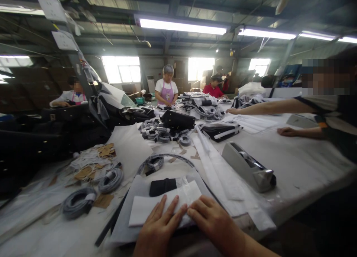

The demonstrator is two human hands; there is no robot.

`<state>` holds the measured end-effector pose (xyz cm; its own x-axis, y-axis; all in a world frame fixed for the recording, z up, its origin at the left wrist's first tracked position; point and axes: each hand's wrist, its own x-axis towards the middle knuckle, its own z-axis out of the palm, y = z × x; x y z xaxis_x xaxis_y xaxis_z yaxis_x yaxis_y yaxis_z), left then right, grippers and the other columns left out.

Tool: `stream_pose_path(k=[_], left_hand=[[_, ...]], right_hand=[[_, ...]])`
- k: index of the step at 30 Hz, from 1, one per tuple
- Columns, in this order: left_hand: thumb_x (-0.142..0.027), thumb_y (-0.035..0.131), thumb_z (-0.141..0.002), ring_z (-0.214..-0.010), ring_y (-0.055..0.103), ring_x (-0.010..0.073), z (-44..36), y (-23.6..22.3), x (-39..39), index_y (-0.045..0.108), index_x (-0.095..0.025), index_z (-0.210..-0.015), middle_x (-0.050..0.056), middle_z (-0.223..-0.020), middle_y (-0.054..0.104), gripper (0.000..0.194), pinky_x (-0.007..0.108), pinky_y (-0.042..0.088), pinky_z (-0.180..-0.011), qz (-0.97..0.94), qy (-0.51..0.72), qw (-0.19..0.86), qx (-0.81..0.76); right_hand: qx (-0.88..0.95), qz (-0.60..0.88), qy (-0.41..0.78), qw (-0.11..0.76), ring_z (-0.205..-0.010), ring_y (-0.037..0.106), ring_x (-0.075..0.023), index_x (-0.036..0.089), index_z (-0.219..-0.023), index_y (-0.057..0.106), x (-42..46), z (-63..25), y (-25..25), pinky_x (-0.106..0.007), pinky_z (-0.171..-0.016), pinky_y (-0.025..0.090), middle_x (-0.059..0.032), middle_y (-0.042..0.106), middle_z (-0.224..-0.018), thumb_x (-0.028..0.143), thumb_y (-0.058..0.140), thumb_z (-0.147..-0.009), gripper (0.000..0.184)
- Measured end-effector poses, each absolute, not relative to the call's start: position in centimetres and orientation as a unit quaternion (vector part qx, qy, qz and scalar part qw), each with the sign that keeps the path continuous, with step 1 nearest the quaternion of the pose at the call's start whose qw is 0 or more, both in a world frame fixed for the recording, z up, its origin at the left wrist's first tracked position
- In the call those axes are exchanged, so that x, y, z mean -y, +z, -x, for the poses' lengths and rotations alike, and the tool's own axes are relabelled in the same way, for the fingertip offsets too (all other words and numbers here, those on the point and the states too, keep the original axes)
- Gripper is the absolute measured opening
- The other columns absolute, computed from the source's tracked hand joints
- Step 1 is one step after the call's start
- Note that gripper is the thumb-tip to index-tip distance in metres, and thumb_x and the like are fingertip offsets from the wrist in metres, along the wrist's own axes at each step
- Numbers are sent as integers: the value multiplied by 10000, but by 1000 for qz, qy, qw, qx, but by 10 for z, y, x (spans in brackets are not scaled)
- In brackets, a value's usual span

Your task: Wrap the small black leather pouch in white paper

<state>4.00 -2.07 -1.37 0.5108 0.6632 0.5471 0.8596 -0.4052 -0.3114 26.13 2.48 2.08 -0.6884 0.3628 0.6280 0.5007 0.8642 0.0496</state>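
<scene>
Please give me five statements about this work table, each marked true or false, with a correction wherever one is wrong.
1. The left hand lies on a white sheet. True.
2. The tape dispenser stands to the left of both hands. False: the tape dispenser is to the right of the left hand and the right hand.
3. A small black piece lies beyond the fingers of the left hand. True.
4. The person across the table in a hair cover wears a black apron. False: the apron is pink.
5. At the right, a co-worker's bare arm stretches out over the table. True.
</scene>
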Motion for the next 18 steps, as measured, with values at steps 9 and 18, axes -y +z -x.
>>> stream_pose_path(k=[9,18], left_hand=[[-599,577,-870,-1029,727,250,-36,-10,6,569,-374,-1345,-37,-1258,693,526,301,652,-736,826,-146,399,371],[-300,483,-997,-1076,700,166,-35,-17,6,647,-301,-1259,-82,-1314,649,309,421,183,-1259,829,-225,399,320]], right_hand=[[876,218,-144,404,-649,560,-164,150,-957,676,-23,-264,-5,-295,-623,459,-27,689,-768,214,350,-1058,347],[873,213,-148,414,-651,594,-155,147,-998,694,-22,-267,-11,-296,-605,483,-36,742,-844,200,370,-1053,332]])
